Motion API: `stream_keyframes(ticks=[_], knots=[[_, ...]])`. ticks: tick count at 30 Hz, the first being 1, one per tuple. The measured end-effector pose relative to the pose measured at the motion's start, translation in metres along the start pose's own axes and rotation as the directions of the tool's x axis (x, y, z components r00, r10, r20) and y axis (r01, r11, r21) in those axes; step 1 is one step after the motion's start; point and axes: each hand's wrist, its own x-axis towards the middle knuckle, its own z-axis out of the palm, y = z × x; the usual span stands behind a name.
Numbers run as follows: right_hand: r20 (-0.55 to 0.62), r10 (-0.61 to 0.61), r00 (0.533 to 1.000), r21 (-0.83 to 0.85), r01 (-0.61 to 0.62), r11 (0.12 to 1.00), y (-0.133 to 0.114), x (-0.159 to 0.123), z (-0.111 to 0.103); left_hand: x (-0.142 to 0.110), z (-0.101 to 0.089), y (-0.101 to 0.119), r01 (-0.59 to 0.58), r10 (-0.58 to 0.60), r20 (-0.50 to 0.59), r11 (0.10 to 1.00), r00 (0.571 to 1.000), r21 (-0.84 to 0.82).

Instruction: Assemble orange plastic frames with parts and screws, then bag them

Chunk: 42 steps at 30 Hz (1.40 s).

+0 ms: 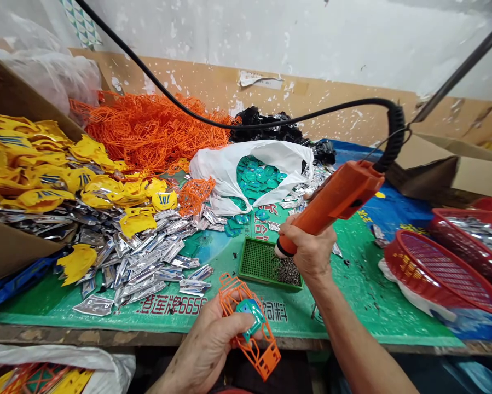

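Note:
My left hand [216, 334] is closed around an orange plastic frame [265, 358], with the thumb pressing a small teal plastic part [249, 316] against it. The frame hangs over the table's front edge. In my right hand [313, 249] is an orange electric screwdriver [331, 205], tilted with its tip down. Its white nose is over a green plastic basket [256, 260], where small dark screws [287, 271] lie heaped at the right end. Whether the tip touches the screws I cannot tell.
Silver parts [143, 262], yellow plastic parts [36, 169] and orange frames [155, 131] are piled to the left. A white bag [216, 164] of teal parts lies behind the basket. Red baskets [443, 273] stand at the right. A black cable [270, 125] loops overhead to the screwdriver.

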Motion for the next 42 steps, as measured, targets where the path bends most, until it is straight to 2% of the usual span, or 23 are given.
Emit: stream_keyframes(ticks=[11,18,31,35,42], knots=[[0.0,-0.004,1.0,-0.014,0.004,1.0,-0.005,-0.002,0.001,0.001,-0.001,-0.001,-0.008,0.008,0.014,1.0,1.0,0.005],[0.022,-0.018,1.0,-0.028,0.019,0.999,-0.008,-0.003,0.002,0.001,0.001,0.0,-0.008,0.008,-0.036,1.0,0.999,-0.012],[-0.009,-0.03,0.999,0.062,0.031,0.998,-0.003,0.002,-0.003,0.007,-0.002,-0.001,0.002,-0.005,-0.055,0.999,0.998,-0.046],[0.021,0.007,1.0,0.171,-0.01,0.985,-0.022,-0.002,-0.004,0.006,0.001,0.0,-0.006,0.002,-0.074,0.998,0.997,-0.061],[0.223,0.021,0.975,0.394,-0.11,0.912,-0.073,-0.035,-0.006,0.005,0.005,0.0,-0.051,0.043,-0.097,0.995,0.994,-0.085]])
